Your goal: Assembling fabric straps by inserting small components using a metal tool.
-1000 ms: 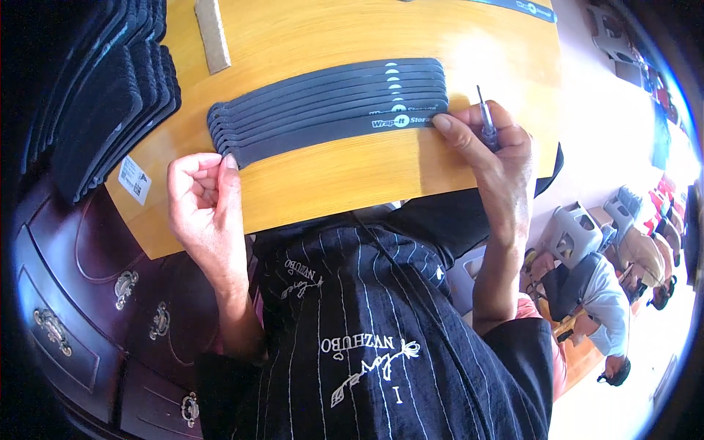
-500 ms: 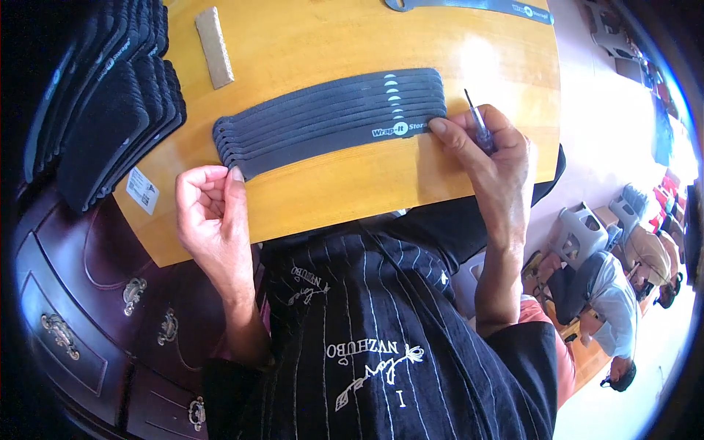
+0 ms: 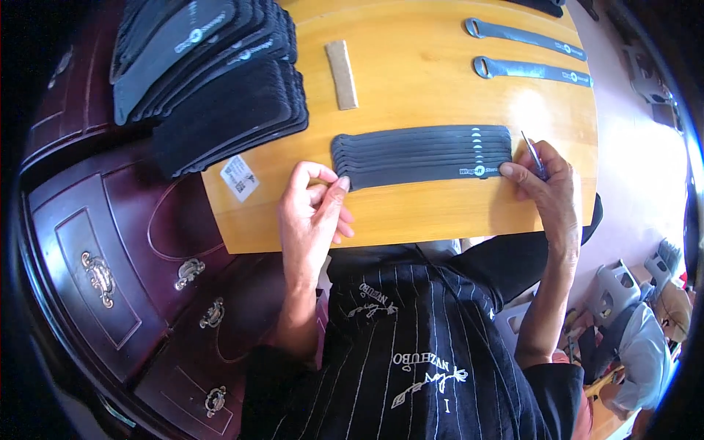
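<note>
A row of dark grey fabric straps (image 3: pixel 418 154) lies overlapped like a fan on the table, pale printed marks lined up near the right end. My left hand (image 3: pixel 312 209) has thumb and forefinger pinched at the near left corner of the front strap. Beside the right end, my right hand (image 3: pixel 546 183) rests its thumb on that strap's corner. Held in the same hand is a small screwdriver (image 3: pixel 535 156), its thin metal shaft pointing away from me; the fingers partly hide the handle.
Thick stacks of black straps (image 3: pixel 227 110) overhang the table's left side, near a white label (image 3: pixel 240 177). A brown cardboard strip (image 3: pixel 341 75) lies behind the row. Two single straps with ring ends (image 3: pixel 535 71) are at the back right. Dark wooden drawers (image 3: pixel 103 286) stand left.
The view has swung, so the table sits further right and lower, with both single straps showing. My hands stay at the two ends of the front strap.
</note>
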Tool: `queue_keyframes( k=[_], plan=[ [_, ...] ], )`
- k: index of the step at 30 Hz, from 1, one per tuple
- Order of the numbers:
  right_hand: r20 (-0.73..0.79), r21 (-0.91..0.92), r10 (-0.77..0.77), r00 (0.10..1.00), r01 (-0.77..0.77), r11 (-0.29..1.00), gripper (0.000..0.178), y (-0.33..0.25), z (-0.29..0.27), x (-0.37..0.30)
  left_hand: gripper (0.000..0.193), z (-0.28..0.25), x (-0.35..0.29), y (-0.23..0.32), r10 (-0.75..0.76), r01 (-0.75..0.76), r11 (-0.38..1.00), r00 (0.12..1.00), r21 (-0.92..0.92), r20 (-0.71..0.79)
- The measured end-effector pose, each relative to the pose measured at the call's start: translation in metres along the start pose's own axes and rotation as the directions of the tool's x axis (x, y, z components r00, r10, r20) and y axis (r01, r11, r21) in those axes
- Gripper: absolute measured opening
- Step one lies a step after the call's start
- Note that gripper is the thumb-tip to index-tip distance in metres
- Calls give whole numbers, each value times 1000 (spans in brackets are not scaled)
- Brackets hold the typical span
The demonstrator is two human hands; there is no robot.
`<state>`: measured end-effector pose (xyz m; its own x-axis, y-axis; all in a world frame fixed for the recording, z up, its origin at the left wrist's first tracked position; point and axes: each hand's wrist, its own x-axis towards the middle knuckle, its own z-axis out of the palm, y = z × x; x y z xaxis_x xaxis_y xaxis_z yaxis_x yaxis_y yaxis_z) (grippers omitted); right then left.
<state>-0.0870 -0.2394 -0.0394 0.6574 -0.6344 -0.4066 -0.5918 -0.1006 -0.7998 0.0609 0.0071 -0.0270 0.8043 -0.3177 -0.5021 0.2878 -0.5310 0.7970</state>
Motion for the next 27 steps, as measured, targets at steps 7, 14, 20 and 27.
queue_keyframes(
  k=[7, 14, 20, 27],
  plan=[
    [-22, 1, -14, 1000, 14, 1000, 28, -2, 5, 1, 16, -10, 5, -14, 79, -62, 986, 992, -156, 103],
    [27, -190, -226, 974, 227, 955, 29, -15, 23, -22, 29, 9, -3, 0, 178, -95, 946, 952, -311, 249],
    [68, -228, -119, 991, 132, 965, 36, -26, 43, 1, 28, 13, 18, -17, 114, 82, 863, 930, -499, 350],
    [227, 117, 26, 974, -54, 992, 38, -25, 24, 14, 25, 13, 15, -13, 87, 94, 869, 938, -486, 337]
  ],
)
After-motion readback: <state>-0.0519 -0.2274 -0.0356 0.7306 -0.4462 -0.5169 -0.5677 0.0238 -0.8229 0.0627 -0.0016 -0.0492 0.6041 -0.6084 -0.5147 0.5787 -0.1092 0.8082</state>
